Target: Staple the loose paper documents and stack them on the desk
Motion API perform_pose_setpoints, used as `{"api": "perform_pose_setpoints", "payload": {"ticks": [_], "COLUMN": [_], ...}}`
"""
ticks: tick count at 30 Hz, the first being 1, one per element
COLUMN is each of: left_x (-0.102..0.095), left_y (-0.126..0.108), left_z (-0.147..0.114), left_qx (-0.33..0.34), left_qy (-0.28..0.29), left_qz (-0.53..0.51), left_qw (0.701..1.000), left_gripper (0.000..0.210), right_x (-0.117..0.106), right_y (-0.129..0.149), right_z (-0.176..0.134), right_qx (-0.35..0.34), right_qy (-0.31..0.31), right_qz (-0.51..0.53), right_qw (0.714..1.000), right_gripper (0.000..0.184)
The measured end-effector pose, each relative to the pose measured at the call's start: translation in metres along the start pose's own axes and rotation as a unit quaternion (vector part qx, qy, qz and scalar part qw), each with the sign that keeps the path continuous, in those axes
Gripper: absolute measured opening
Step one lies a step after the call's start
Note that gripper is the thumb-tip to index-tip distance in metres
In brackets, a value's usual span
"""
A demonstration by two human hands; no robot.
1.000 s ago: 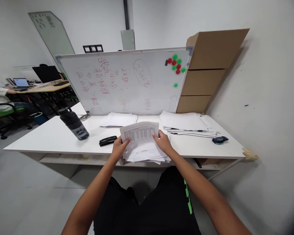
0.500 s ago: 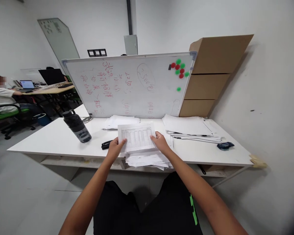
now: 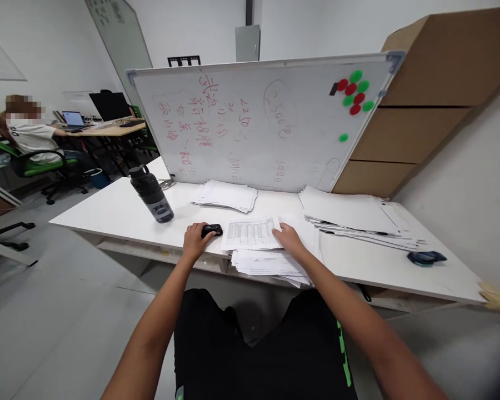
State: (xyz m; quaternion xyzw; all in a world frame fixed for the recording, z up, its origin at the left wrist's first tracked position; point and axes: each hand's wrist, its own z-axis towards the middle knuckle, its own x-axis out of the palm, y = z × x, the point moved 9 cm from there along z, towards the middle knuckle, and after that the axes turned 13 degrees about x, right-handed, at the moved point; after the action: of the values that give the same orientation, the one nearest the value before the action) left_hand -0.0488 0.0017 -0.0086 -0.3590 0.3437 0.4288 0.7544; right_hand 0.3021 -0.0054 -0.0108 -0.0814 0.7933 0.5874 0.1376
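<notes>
My left hand [image 3: 194, 242] is closed around the near end of a black stapler [image 3: 212, 229] on the table. My right hand [image 3: 289, 238] pinches the right edge of a few printed sheets [image 3: 250, 234] with a table grid on them, thumb on top. These sheets lie low over a loose pile of papers [image 3: 270, 263] that juts past the table's front edge. The stapler sits just left of the sheets, its front close to their left edge.
A dark water bottle [image 3: 152, 194] stands on the white table [image 3: 104, 214]. Paper stacks lie at the back [image 3: 225, 195] and right [image 3: 350, 214], near a dark crumpled item [image 3: 426, 258]. Behind are a whiteboard [image 3: 300, 122] and cardboard boxes [image 3: 408, 133]. A person [image 3: 35, 133] sits far left.
My left hand has let go of the printed sheets and taken hold of the stapler. The sheets have come down nearer the pile, still in my right hand. The view has turned left.
</notes>
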Motion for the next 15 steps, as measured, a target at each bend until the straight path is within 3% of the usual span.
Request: {"api": "perform_pose_setpoints", "payload": {"ticks": [4,9,15], "left_x": [0.000,-0.003,-0.003], "left_y": [-0.005,-0.005,-0.007], "left_z": [-0.001,-0.003,-0.005], "left_qx": [0.026,0.034,0.041], "left_qy": [-0.022,-0.036,-0.033], "left_qz": [-0.021,-0.026,-0.015], "left_qw": [0.999,0.998,0.999], "left_gripper": [0.035,0.035,0.036], "right_x": [0.007,0.016,0.020], "right_y": [0.009,0.029,0.026], "right_z": [-0.003,-0.007,-0.006], "right_qx": [0.075,0.055,0.067], "right_qy": [0.041,0.071,0.075], "right_qz": [-0.001,0.036,0.085], "right_qw": [0.996,0.995,0.991], "right_gripper": [0.024,0.021,0.031]}}
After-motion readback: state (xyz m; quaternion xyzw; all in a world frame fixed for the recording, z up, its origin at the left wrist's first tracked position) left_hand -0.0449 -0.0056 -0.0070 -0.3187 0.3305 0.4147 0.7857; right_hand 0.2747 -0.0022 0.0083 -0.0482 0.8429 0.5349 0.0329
